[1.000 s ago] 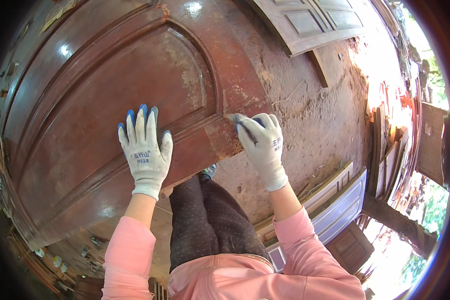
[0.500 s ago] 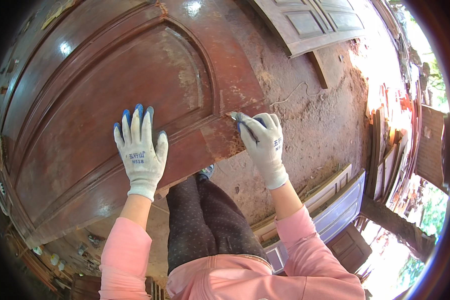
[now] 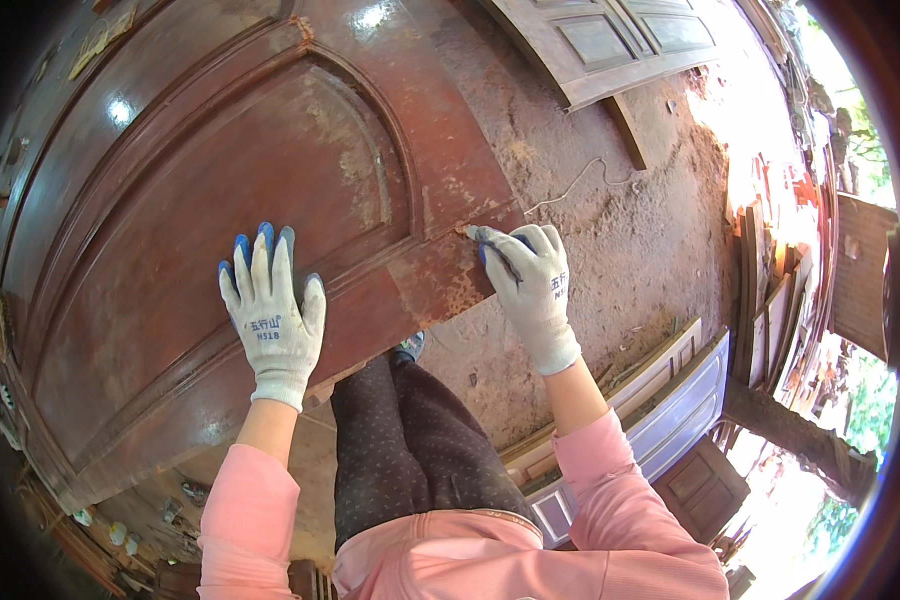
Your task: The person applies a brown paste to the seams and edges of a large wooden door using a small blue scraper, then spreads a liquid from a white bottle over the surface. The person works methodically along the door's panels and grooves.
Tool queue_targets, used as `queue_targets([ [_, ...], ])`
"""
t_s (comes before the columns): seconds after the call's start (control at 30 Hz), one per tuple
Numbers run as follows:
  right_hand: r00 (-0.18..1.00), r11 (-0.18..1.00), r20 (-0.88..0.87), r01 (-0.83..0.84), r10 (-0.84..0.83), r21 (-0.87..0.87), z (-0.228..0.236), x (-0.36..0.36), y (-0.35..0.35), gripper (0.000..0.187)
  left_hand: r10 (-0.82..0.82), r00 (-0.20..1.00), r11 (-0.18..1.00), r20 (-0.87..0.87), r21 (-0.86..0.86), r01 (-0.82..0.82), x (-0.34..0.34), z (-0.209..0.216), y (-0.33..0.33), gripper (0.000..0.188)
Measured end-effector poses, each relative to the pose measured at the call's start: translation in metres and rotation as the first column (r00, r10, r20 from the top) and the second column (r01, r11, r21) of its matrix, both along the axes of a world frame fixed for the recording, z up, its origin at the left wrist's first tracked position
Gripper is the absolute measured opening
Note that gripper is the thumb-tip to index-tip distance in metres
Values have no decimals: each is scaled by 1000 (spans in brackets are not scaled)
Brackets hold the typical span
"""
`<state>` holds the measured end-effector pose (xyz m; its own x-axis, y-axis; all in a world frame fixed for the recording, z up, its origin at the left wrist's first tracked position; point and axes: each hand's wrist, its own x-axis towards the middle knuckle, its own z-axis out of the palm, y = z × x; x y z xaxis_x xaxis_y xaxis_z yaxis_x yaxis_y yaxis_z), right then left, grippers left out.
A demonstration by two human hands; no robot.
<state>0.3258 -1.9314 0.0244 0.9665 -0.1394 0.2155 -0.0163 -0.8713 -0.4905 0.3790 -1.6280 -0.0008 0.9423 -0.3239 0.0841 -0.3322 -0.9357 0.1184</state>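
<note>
A large reddish-brown panelled wooden door (image 3: pixel 210 210) lies flat before me, its moulded arch worn pale in places. My left hand (image 3: pixel 275 320), in a white knit glove with blue fingertips, rests open on the door near its close edge, fingers spread. At the door's right end my gloved right hand (image 3: pixel 528 285) is closed in a pinch around a small tool with a pale tip (image 3: pixel 470 231). That tip meets the scuffed, patchy wood close to the corner. Most of the tool is hidden by my fingers, so its kind does not show.
Another panelled door (image 3: pixel 600 50) lies at the far right beside a narrow wood strip (image 3: pixel 625 132). A thin cord (image 3: pixel 580 185) trails over the dusty ground. Door panels (image 3: pixel 685 405) lean at the near right, by a dark post (image 3: pixel 800 440). Boards (image 3: pixel 760 290) stand farther right.
The view has shifted slightly, with the door sliding left in it. My right hand with the small tool has moved a little rightward along the door; my left hand stays flat on the wood.
</note>
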Motion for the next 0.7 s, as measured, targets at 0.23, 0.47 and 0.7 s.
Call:
queue_targets([
  [0.23, 1000, 1000, -11, 9, -8, 23, 5, 1, -8, 19, -5, 1000, 1000, -11, -21, 5, 0, 0, 2, 62],
  [0.47, 1000, 1000, 22, -15, 15, -20, 5, 7, -17, 23, -12, 1000, 1000, -6, -7, 12, 1, 2, 2, 62],
  [0.7, 1000, 1000, 18, 9, -9, 15, 7, 9, -24, 18, -12, 1000, 1000, 13, -3, 12, 1, 1, 1, 60],
])
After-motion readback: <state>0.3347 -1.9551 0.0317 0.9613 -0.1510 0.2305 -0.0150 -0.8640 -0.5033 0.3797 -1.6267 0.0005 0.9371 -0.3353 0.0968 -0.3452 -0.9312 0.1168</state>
